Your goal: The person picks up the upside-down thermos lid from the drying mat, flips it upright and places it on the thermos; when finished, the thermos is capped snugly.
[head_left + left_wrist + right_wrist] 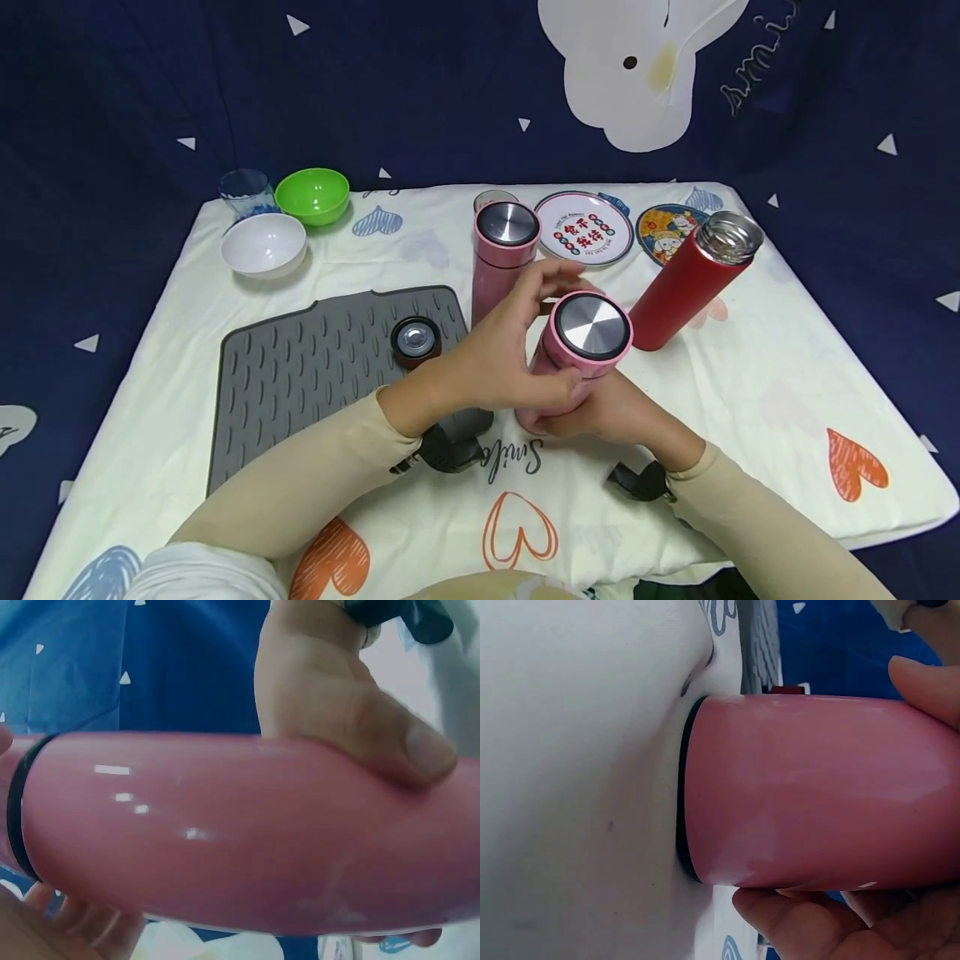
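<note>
I hold a pink flask [570, 367] with a steel-topped lid [592, 325] in both hands near the middle of the table. My left hand [517, 350] curls round its upper part just under the lid. My right hand [600, 412] grips the lower body. In the left wrist view the pink flask [225, 832] fills the frame, and the right hand's thumb [405, 750] presses on it. In the right wrist view the flask [817, 791] has its black-ringed bottom against the white cloth [577, 787], with fingers [817, 926] below it.
A second pink flask [504, 254] stands just behind. A lidless red flask [690, 283] is to the right. A dark red lid [415, 340] lies on the grey mat [300, 375]. A white bowl [264, 244], green bowl [312, 196], glass [245, 192] and two plates [585, 227] sit at the back.
</note>
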`<action>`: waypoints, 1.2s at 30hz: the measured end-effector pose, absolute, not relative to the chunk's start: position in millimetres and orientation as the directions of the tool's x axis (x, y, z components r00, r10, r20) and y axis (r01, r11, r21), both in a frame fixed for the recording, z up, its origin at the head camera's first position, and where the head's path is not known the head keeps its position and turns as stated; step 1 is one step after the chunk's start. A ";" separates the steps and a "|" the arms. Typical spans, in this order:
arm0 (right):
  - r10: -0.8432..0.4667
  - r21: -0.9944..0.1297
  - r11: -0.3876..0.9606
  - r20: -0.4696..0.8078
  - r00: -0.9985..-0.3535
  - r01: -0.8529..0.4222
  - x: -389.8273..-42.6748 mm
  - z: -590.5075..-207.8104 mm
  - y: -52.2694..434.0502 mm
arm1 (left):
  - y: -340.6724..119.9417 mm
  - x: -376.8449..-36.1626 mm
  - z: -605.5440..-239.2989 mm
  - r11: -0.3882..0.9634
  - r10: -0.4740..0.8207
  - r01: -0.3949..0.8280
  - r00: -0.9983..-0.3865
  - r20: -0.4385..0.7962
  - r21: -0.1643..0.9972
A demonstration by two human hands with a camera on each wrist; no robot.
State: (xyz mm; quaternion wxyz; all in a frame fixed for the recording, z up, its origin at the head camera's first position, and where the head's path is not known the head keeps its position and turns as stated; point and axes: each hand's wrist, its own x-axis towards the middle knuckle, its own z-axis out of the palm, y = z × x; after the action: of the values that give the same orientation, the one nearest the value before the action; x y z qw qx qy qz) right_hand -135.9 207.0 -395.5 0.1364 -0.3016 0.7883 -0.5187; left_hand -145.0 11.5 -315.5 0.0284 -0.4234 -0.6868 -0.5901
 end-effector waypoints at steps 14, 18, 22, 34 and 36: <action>-0.618 -0.902 0.273 0.101 -0.780 -0.334 -124.8 -366.0 195.6 | 10.1 -145.6 -313.0 -0.055 0.557 0.620 -0.632 0.539 0.783; -0.623 -0.899 0.261 0.121 -0.773 -0.351 -124.4 -365.8 195.6 | 9.6 -146.3 -311.4 -0.059 0.578 0.608 -0.626 0.523 0.792; -0.632 -0.900 0.246 0.134 -0.764 -0.361 -127.8 -380.9 199.2 | 9.3 -145.2 -311.4 -0.025 0.593 0.605 -0.631 0.499 0.795; -0.607 -0.922 0.251 0.089 -0.789 -0.296 -132.7 -397.8 207.1 | 15.7 -142.7 -310.8 0.007 0.551 0.604 -0.667 0.502 0.797; -0.606 -0.913 0.272 0.083 -0.791 -0.304 -133.0 -395.4 204.9 | 14.7 -142.4 -310.7 0.000 0.553 0.597 -0.669 0.497 0.802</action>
State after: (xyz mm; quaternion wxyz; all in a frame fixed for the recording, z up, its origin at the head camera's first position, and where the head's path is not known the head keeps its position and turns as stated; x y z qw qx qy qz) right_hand -133.0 204.9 -395.4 0.1429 -0.2901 0.7845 -0.5292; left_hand -142.4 14.7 -310.7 0.0190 -0.4066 -0.7067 -0.5787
